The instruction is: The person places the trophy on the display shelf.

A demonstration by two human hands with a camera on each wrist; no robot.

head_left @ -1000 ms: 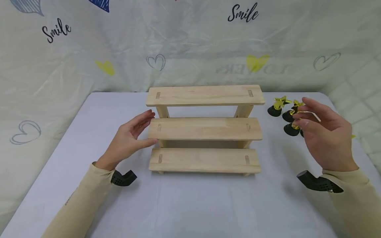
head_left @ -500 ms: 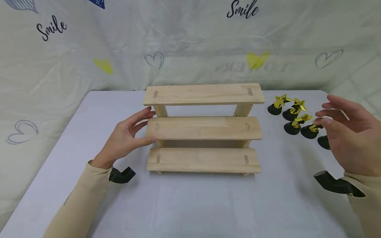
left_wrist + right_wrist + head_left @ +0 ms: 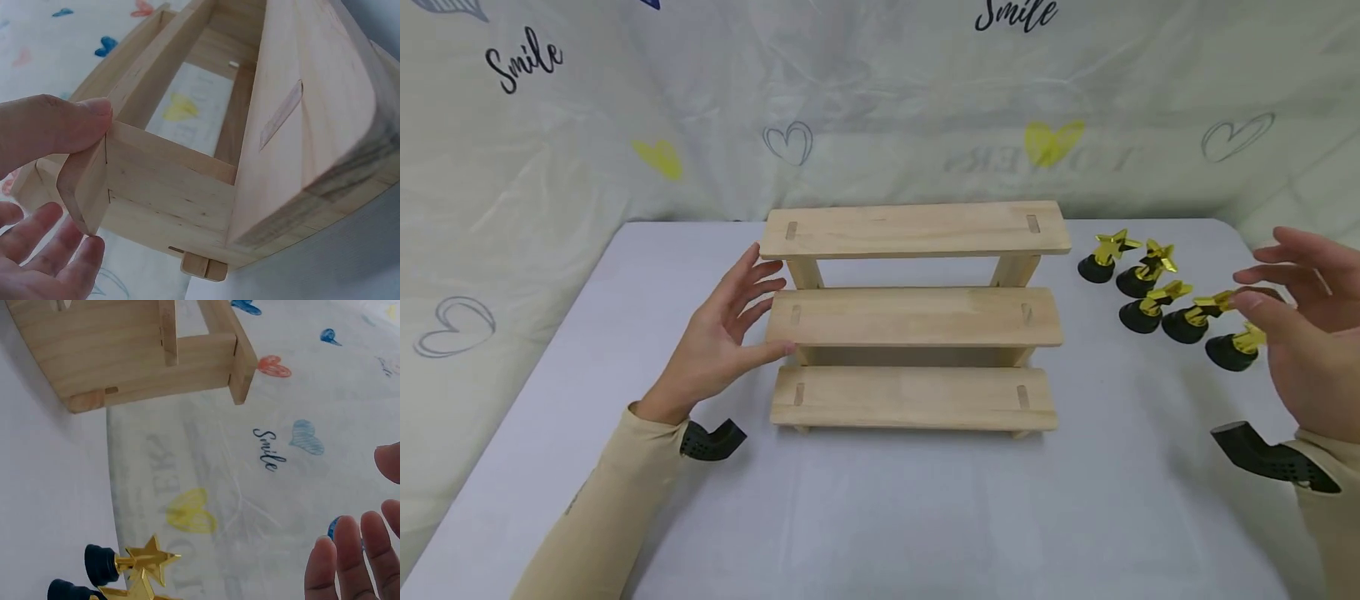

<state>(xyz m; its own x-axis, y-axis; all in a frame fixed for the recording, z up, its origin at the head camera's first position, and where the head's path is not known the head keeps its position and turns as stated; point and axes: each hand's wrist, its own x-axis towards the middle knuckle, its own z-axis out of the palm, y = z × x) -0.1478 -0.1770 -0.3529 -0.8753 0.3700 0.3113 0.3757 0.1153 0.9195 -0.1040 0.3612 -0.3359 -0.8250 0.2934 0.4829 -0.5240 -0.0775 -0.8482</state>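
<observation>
Printed sheeting (image 3: 880,92) is hanging behind the bench (image 3: 880,517). Head: 5 trophies (image 3: 1140,317) are standing right of the 3-tier wooden stand (image 3: 913,317), none occupying it; seemingly everything is remaining undone. The left hand (image 3: 718,346) is loosely touching the stand; the right hand (image 3: 1311,342) is hovering relaxed, empty. Left wrist: pale grain is showing. Right wrist: gold stars (image 3: 150,557) are topping black bases (image 3: 101,565).

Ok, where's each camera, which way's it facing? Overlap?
Head: on the head, facing forward and down at the pale wooden three-tier shelf; left grip, right grip, beige sleeves show.
Left wrist: on that wrist, facing the shelf's left end; thumb, fingers show.
Right wrist: on that wrist, facing the white heart-printed sheet and shelf's right end; fingers show.
Shared by head and right wrist: shelf, sheet, gold star trophies with black bases.
</observation>
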